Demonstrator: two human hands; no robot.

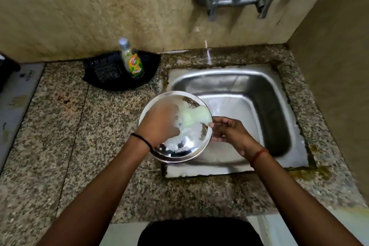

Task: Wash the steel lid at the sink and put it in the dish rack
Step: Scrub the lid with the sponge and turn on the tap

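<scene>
head view looks down on a scrubbing step. the steel lid [180, 146] is held tilted over the front left corner of the sink [279, 94], its far edge overlapping the granite counter [60, 126] at the sink's left rim. the right hand [227, 132] pinches the lid's right edge, thumb on the inner face and fingers behind. the left hand [159, 124] is curled round a pale green sponge [191, 118] and presses it onto the lid's inner face, which is smeared with white foam. motion blur hides the left fingers, so exactly how they wrap the sponge cannot be told.

to do this step well, i judge the sponge should travel in overlapping circles from the middle out to the rim, then around the rim's lip where grease collects. the right hand should turn the lid a little at a time so every part comes under the sponge, and the soapy edge calls for a firm pinch, since it will be slippery. the outer face needs the same pass before rinsing.

the tap [239, 0] stands on the wall above the sink's back edge; whether water runs is unclear. a dish soap bottle [132, 62] stands in a black tray [103, 74] at the counter's back edge. no dish rack is in view.
</scene>
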